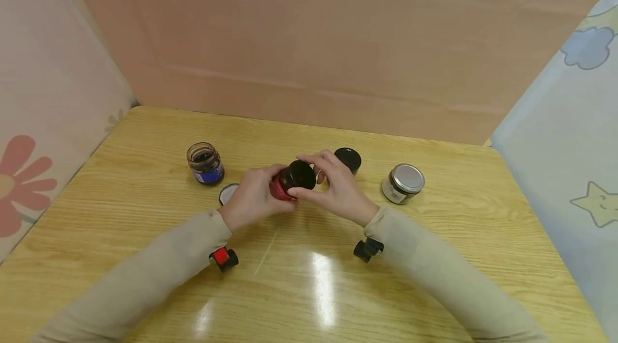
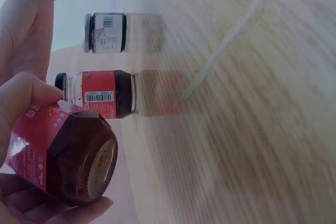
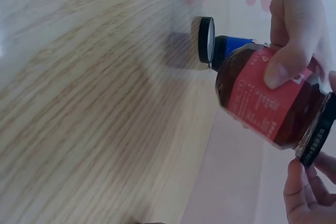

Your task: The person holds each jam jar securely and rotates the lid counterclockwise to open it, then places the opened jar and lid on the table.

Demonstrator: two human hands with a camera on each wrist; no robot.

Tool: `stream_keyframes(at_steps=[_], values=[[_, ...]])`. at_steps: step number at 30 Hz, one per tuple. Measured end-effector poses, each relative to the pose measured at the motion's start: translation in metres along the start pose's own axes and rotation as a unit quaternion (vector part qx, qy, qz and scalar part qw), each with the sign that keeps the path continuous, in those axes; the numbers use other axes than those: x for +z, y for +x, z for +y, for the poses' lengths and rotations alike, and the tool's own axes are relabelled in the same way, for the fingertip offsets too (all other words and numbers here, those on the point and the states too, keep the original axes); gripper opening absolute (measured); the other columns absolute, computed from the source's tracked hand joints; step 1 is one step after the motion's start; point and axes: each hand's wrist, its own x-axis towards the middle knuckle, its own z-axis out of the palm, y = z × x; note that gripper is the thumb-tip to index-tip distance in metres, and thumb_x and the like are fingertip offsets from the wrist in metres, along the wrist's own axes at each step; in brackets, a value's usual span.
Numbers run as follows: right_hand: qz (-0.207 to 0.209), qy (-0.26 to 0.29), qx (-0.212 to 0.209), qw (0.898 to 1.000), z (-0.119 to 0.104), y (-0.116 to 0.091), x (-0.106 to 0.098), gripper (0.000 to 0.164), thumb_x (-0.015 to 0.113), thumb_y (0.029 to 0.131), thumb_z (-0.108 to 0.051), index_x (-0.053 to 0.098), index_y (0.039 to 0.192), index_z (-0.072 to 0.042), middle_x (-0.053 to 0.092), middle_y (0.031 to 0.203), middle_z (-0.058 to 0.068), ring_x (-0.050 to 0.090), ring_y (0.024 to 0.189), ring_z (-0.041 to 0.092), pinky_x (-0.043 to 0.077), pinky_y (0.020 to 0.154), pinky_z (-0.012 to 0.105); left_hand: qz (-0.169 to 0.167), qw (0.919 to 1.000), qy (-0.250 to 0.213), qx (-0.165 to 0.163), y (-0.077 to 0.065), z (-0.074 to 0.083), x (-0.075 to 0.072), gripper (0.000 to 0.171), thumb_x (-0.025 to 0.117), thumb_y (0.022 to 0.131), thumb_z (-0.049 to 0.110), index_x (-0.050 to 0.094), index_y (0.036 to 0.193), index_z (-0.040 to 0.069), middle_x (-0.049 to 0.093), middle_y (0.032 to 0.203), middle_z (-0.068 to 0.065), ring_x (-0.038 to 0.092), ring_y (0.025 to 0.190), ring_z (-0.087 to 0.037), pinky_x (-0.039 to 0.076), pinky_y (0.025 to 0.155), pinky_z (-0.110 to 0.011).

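Note:
My left hand [image 1: 251,198] grips a jar with a red label [image 3: 262,98] round its body, thumb on one side and fingers on the other. The jar is tilted over the table, its bottom showing in the left wrist view. Thumb and fingertips of my right hand [image 1: 340,190] hold the rim of its black lid [image 1: 302,174]. The lid sits on the jar's mouth. Behind my right hand stands another red-labelled jar [image 2: 100,94] with a black lid, partly hidden in the head view.
An uncovered jar with a blue label [image 1: 208,174] and dark contents stands at the left. A loose lid [image 1: 228,192], pale inside up, lies near my left hand. To the right is a short jar with a silver lid [image 1: 405,182]. Panels border the wooden table [image 1: 289,289].

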Motion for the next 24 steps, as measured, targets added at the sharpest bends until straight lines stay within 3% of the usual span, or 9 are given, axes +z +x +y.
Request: stream_keyframes(at_steps=[6,12,24], values=[[0.010,0.021,0.011,1.000,-0.001,0.002,-0.001,0.059,0.078,0.081,-0.029,0.055,0.133,-0.014,0.059,0.115,0.003,0.054,0.084,0.015,0.051,0.068,0.033,0.013,0.9998,-0.013,-0.004,0.000,0.000,-0.002,0.058,0.083,0.071,0.019,0.061,0.122,0.004,0.070,0.106,-0.010,0.067,0.091,-0.019,0.057,0.077,-0.034],[0.030,0.026,0.046,0.998,-0.009,0.007,-0.004,0.056,0.076,0.082,-0.033,0.057,0.130,-0.011,0.061,0.108,0.003,0.058,0.084,0.014,0.053,0.068,0.031,0.030,0.9991,-0.022,-0.020,-0.001,0.004,0.000,0.056,0.083,0.072,0.023,0.062,0.121,0.005,0.069,0.107,-0.010,0.068,0.092,-0.020,0.057,0.076,-0.034],[0.015,-0.034,0.096,0.995,-0.023,0.014,-0.010,0.059,0.074,0.079,-0.049,0.062,0.121,-0.010,0.061,0.096,0.001,0.058,0.080,0.013,0.050,0.068,0.028,0.036,0.9984,-0.003,-0.044,0.001,0.008,0.000,0.057,0.083,0.073,0.027,0.061,0.121,0.005,0.069,0.109,-0.011,0.067,0.093,-0.022,0.057,0.077,-0.036]])
